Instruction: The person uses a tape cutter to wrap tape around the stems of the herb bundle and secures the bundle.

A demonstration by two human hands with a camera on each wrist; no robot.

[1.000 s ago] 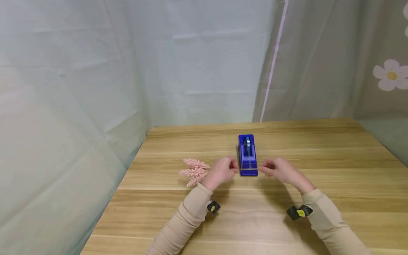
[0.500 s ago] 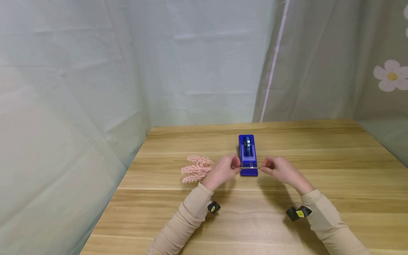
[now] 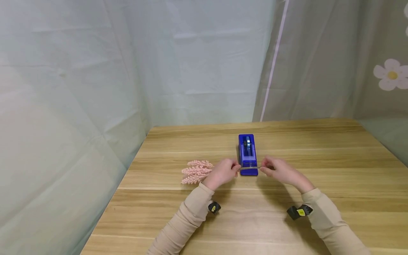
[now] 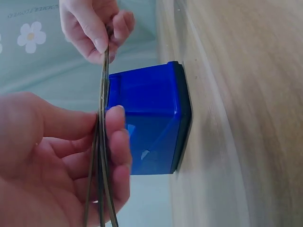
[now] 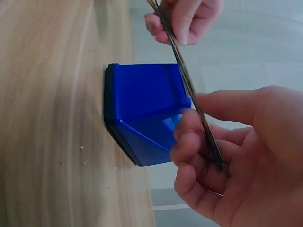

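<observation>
Since a second ago, the thin stems [image 3: 249, 167] have been carried slightly up the frame, from the near lip of the blue tape dispenser [image 3: 247, 153] to a position across its front end, and the pink flower heads [image 3: 196, 171] have been tipped so that they point more to the left. At the centre of the head view, the stems are held stretched between the left hand [image 3: 221, 173] and the right hand [image 3: 279, 171], right over the dispenser's near end. In the left wrist view, the stems are pinched between the thumb and curled fingers [image 4: 116, 137] of the left hand, just beside the dispenser's blue wall [image 4: 147, 123]. In the right wrist view, the same bundle is pinched between thumb and fingertips [image 5: 189, 137] of the right hand, with the stem ends reaching into the palm. The dispenser is seen standing on the wooden table [image 3: 318, 156], and the flower heads are seen left of centre, beyond the left hand.
</observation>
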